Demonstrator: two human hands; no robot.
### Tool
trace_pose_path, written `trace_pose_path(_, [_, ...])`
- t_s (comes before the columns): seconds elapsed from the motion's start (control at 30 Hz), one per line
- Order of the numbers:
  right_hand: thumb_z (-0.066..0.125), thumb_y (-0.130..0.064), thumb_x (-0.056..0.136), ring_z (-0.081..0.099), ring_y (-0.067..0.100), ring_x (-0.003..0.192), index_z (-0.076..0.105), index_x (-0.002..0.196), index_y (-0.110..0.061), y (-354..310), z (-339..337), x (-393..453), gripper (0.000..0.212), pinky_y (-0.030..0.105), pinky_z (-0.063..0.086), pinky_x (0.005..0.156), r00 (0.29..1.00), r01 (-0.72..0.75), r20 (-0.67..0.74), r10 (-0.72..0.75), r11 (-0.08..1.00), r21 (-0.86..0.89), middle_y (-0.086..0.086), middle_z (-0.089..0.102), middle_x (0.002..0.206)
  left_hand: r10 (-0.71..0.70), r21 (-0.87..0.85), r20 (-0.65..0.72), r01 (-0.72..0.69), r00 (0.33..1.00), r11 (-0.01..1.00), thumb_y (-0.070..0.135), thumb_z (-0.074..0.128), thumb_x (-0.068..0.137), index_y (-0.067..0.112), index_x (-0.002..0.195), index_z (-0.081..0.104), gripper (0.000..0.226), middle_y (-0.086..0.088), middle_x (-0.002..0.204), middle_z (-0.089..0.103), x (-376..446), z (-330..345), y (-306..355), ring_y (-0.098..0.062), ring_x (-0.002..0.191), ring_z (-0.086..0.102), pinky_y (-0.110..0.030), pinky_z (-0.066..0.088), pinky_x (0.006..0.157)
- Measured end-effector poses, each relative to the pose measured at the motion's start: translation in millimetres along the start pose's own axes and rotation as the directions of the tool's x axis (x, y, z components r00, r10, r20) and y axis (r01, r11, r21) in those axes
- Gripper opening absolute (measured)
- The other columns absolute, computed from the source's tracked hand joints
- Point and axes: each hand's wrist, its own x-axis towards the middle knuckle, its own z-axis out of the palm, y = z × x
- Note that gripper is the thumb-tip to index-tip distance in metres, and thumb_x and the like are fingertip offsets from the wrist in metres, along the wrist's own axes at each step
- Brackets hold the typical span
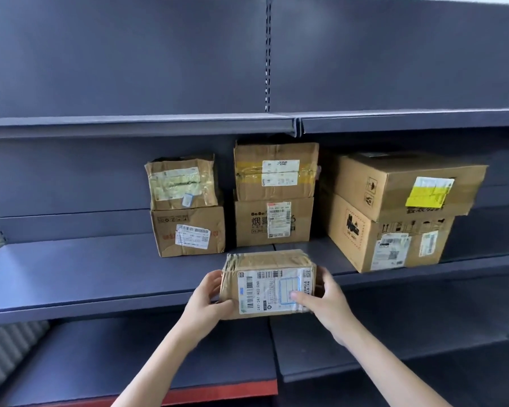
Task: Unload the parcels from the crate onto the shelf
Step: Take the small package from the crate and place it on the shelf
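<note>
Parcel [269,284] clasped between both hands' grip.

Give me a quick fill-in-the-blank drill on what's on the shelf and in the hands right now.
1. The small parcel is held by ____ hands, the left hand and the right hand.
2. The middle shelf carries ____ stacks of boxes.
3. Each stack is ____ boxes high.
4. The yellow label is on the top box of the ____ stack.

Missing words: both; three; two; right
</note>
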Motion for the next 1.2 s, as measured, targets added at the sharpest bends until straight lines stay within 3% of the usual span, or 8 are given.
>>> trace_pose_path(0.17, [0.074, -0.008, 0.072, 0.060, -0.014, 0.078, 0.050, 0.098, -0.037, 16.8, -29.4, 36.7, 0.045, 0.006, 0.046, 0.054, 1.000, 0.008, 0.019, -0.008, 1.000, -0.013, -0.014, 0.064, 0.095, -0.045, -0.035, -0.026, 0.044, 0.999, 0.998, 0.011, 0.068, 0.058, 0.026, 0.114, 0.050, 0.061, 0.001, 0.110, 0.067, 23.9, 35.4, -2.6, -0.007, 0.096, 0.067, -0.021, 0.054, 0.069])
trace_pose_path(0.3, [0.076, -0.012, 0.071, 0.060, -0.013, 0.082, 0.051, 0.099, -0.036, 26.9, -37.9, 60.0, 0.045, 0.006, 0.047, 0.059, 0.998, 0.020, 0.064, -0.018, 0.999, -0.032, -0.014, 0.066, 0.096, -0.064, -0.039, -0.076, 0.061, 0.995, 0.997, 0.021, 0.072, 0.051, 0.033, 0.109, 0.051, 0.063, 0.001, 0.109, 0.067, 37.9, 44.4, -3.0, -0.004, 0.094, 0.067, -0.019, 0.053, 0.068])
trace_pose_path(0.53, [0.077, -0.011, 0.070, 0.060, -0.014, 0.082, 0.052, 0.098, -0.036, 29.5, -35.0, 83.5, 0.045, 0.003, 0.045, 0.060, 0.997, 0.057, 0.050, -0.057, 0.998, -0.009, -0.016, 0.066, 0.093, -0.059, -0.026, -0.132, 0.056, 0.989, 0.998, 0.012, 0.066, 0.057, 0.031, 0.108, 0.051, 0.057, 0.003, 0.104, 0.068, 62.3, 46.3, -0.3, 0.001, 0.085, 0.067, -0.016, 0.052, 0.062])
trace_pose_path(0.83, [0.077, -0.008, 0.070, 0.061, -0.004, 0.090, 0.050, 0.097, -0.037, 27.1, -31.6, 109.9, 0.048, 0.021, 0.052, 0.076, 0.996, 0.091, 0.018, -0.091, 0.996, -0.003, -0.015, 0.064, 0.099, -0.037, -0.024, -0.134, 0.035, 0.990, 0.999, 0.013, 0.064, 0.056, 0.031, 0.109, 0.051, 0.058, 0.010, 0.096, 0.070, 93.5, 39.5, -3.2, 0.006, 0.082, 0.066, -0.014, 0.051, 0.061])
trace_pose_path(0.93, [0.078, -0.010, 0.069, 0.060, -0.005, 0.091, 0.049, 0.099, -0.038, 33.6, -27.5, 123.0, 0.049, 0.015, 0.049, 0.074, 0.996, 0.090, 0.029, -0.089, 0.995, -0.042, -0.015, 0.063, 0.100, -0.048, -0.007, -0.132, 0.048, 0.990, 0.999, 0.016, 0.065, 0.056, 0.031, 0.111, 0.049, 0.060, 0.009, 0.099, 0.068, 107.6, 35.1, -9.5, 0.001, 0.087, 0.065, -0.014, 0.050, 0.062])
trace_pose_path(1.03, [0.078, -0.010, 0.070, 0.056, -0.008, 0.089, 0.045, 0.110, -0.033, 44.2, -19.8, 139.7, 0.056, 0.003, 0.043, 0.066, 0.995, 0.090, 0.038, -0.087, 0.991, -0.099, -0.018, 0.059, 0.097, -0.072, 0.016, -0.124, 0.075, 0.990, 0.997, 0.015, 0.066, 0.057, 0.033, 0.113, 0.045, 0.063, 0.003, 0.105, 0.066, 126.9, 32.5, -20.4, -0.010, 0.097, 0.064, -0.026, 0.055, 0.071])
trace_pose_path(1.1, [0.078, -0.010, 0.070, 0.054, -0.006, 0.090, 0.043, 0.118, -0.027, 52.5, -14.7, 153.0, 0.061, 0.005, 0.044, 0.069, 0.996, 0.083, 0.042, -0.079, 0.988, -0.127, -0.019, 0.056, 0.098, -0.106, 0.023, -0.139, 0.110, 0.985, 0.994, 0.011, 0.066, 0.057, 0.036, 0.111, 0.043, 0.064, -0.004, 0.107, 0.066, 142.1, 31.0, -30.1, -0.020, 0.096, 0.065, -0.045, 0.056, 0.079])
trace_pose_path(1.2, [0.078, -0.010, 0.070, 0.056, -0.002, 0.093, 0.044, 0.118, -0.024, 67.6, -11.5, 174.2, 0.061, 0.007, 0.045, 0.068, 0.996, 0.077, 0.051, -0.070, 0.983, -0.165, -0.016, 0.059, 0.099, -0.133, 0.042, -0.150, 0.141, 0.980, 0.989, 0.008, 0.068, 0.057, 0.031, 0.114, 0.043, 0.066, -0.010, 0.107, 0.066, 165.7, 29.5, -47.5, -0.034, 0.102, 0.064, -0.056, 0.052, 0.086])
